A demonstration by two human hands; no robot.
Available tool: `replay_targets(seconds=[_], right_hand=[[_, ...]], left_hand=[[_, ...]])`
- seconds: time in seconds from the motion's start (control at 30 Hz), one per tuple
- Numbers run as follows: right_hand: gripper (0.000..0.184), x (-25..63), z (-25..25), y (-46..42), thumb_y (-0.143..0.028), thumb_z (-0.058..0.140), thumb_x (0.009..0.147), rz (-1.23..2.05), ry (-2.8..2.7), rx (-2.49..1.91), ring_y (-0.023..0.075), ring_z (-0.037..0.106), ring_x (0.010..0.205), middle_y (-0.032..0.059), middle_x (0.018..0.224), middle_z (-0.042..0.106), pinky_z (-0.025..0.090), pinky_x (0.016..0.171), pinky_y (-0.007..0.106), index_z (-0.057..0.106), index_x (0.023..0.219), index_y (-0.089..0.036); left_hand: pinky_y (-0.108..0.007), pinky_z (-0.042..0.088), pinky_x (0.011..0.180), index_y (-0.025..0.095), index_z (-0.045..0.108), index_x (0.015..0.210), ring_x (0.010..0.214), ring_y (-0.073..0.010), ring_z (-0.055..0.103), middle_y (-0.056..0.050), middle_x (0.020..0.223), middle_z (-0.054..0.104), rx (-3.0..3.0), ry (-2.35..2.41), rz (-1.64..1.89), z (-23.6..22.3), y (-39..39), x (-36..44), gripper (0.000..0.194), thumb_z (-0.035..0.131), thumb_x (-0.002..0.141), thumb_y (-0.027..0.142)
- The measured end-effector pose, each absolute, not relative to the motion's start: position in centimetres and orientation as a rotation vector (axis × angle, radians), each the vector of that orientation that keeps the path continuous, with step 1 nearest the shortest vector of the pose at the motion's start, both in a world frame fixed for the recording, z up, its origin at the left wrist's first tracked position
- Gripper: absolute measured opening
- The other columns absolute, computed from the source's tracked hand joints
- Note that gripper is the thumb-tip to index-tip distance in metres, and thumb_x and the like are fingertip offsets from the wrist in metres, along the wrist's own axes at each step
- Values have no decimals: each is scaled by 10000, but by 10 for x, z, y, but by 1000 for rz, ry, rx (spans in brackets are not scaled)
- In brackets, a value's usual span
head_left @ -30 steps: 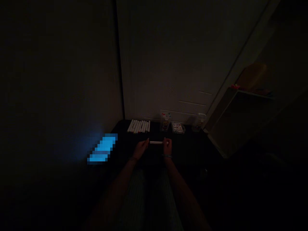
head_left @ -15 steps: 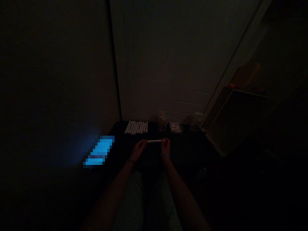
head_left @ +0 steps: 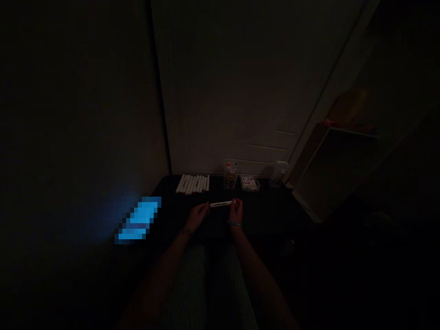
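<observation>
The room is very dark. Both my hands are over a black table (head_left: 268, 211), holding a white marker (head_left: 220, 204) level between them. My left hand (head_left: 198, 215) pinches its left end, and my right hand (head_left: 236, 210) pinches its right end. Both hands have their fingers closed on it. A row of several white markers (head_left: 192, 184) lies side by side at the table's far edge, beyond my left hand.
A glowing blue screen (head_left: 138, 219) lies at the table's left. Small clear containers (head_left: 231, 175) and a flat box (head_left: 250, 183) stand by the wall at the back. A shelf unit (head_left: 330, 165) stands to the right. My striped lap shows below.
The hands and marker stay together; the view has drifted slightly, and the marker now tilts a little, its right end higher.
</observation>
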State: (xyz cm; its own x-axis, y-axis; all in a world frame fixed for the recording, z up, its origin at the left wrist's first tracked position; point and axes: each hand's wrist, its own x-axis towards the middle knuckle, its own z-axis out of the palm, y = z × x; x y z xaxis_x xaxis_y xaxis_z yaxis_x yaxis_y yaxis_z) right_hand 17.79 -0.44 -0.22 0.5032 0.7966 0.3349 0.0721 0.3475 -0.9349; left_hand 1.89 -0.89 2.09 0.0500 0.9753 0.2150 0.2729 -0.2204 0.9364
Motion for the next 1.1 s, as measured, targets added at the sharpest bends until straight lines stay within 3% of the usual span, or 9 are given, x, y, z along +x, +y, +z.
replay_targets(seconds=[0.33,0.57,1.1], right_hand=[[310,180,-2,-5,-427,410,774,627,-944,-1096,124,508,801,34,850,546,389,725,232,476,934,-170],[310,178,-4,-4,-420,380,794,630,-954,-1127,112,495,712,12,795,546,387,662,215,487,950,-174],[341,178,0,-10,-384,281,846,579,-989,-1135,113,506,735,23,872,567,383,673,216,522,985,-187]], left_hand=[[-216,233,432,175,484,533,412,-76,324,45,435,382,1536,1235,1176,15,-3,16,482,390,693,620],[-221,265,449,177,503,556,437,-88,361,37,446,407,1597,1293,1239,20,-9,15,480,368,714,609],[-211,305,472,175,537,613,484,-100,422,27,489,462,1711,1367,1221,19,-10,16,455,345,750,564]])
